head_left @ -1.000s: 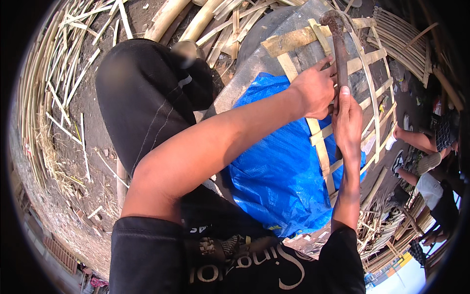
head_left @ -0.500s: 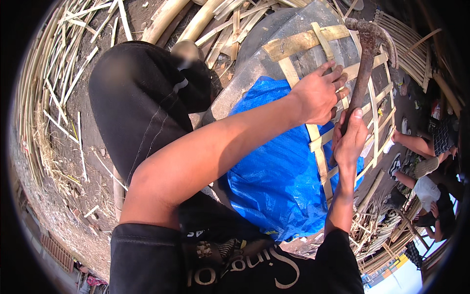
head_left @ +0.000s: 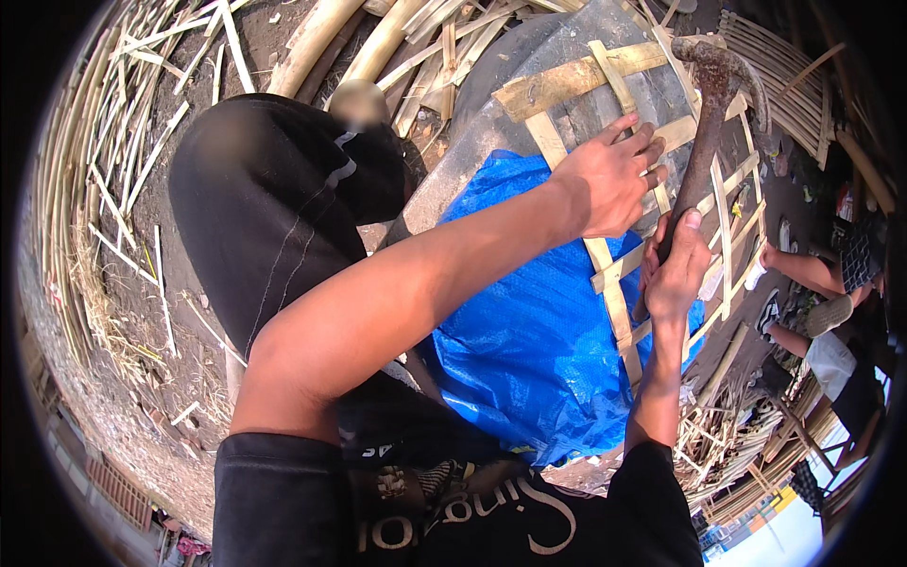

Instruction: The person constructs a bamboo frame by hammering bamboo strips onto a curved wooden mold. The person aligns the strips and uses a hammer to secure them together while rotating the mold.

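A lattice of flat, pale bamboo strips (head_left: pixel 557 90) lies over a grey stone block (head_left: pixel 444 180). My left hand (head_left: pixel 609 180) reaches across it, fingers bent over one of the strips; the thumb is hidden beneath the hand. Close beside it, my right hand (head_left: pixel 676 269) is wrapped around the handle of a rusty claw hammer (head_left: pixel 702 156). The hammer's head points away from me, above the lattice's far right part. Under the lattice's near part, a blue plastic sheet (head_left: pixel 529 350) is draped over the block and toward my lap.
Long split bamboo strips (head_left: pixel 71 189) are piled along the left, and thick bamboo poles (head_left: pixel 321 42) lie at the far side. A slatted bamboo panel (head_left: pixel 779 85) lies at far right. Other people's legs (head_left: pixel 803 274) show at the right edge. My bent knee (head_left: pixel 246 180) stands left.
The lattice and my left hand have shifted slightly to the left. The hammer stays in my right hand, almost in the same place. A person at the right edge has moved.
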Tool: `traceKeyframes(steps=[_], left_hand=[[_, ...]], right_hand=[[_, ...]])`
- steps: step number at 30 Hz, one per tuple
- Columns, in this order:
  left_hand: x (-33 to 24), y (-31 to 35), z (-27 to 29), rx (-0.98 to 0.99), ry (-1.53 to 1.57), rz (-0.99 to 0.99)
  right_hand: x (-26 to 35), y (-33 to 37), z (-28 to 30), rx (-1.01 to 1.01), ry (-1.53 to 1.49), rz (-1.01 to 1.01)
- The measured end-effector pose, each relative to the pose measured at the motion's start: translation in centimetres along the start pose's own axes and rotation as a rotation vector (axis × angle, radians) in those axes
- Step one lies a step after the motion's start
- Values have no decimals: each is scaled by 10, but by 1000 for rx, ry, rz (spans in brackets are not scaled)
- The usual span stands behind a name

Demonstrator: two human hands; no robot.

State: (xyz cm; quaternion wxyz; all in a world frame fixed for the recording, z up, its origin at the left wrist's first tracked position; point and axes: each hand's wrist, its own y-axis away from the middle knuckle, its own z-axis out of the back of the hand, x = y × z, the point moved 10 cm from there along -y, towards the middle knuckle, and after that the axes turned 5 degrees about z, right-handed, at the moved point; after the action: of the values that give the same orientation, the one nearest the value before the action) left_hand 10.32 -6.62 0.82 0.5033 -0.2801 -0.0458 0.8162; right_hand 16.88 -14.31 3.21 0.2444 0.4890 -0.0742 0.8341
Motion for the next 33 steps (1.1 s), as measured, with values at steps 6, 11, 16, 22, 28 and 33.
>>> traceKeyframes(steps=[6,11,16,22,28,33], left_hand=[[-6,-4,-6,63,-9,-15],[6,2,-3,3,16,8],[0,-3,-18,255,-23,13],[2,-1,3,26,-14,12],[0,-2,1,10,9,10],[1,-1,-3,100,-32,-1]], right_hand=[[-16,-4,3,-78,34,57],[21,-12,12,-28,-17,-78],[-22,-19,-10,142,273,-61],[15,-2,1,-31,-83,-98],[14,-3,4,-30,-77,-49],[3,-9,-5,70,22,-193]])
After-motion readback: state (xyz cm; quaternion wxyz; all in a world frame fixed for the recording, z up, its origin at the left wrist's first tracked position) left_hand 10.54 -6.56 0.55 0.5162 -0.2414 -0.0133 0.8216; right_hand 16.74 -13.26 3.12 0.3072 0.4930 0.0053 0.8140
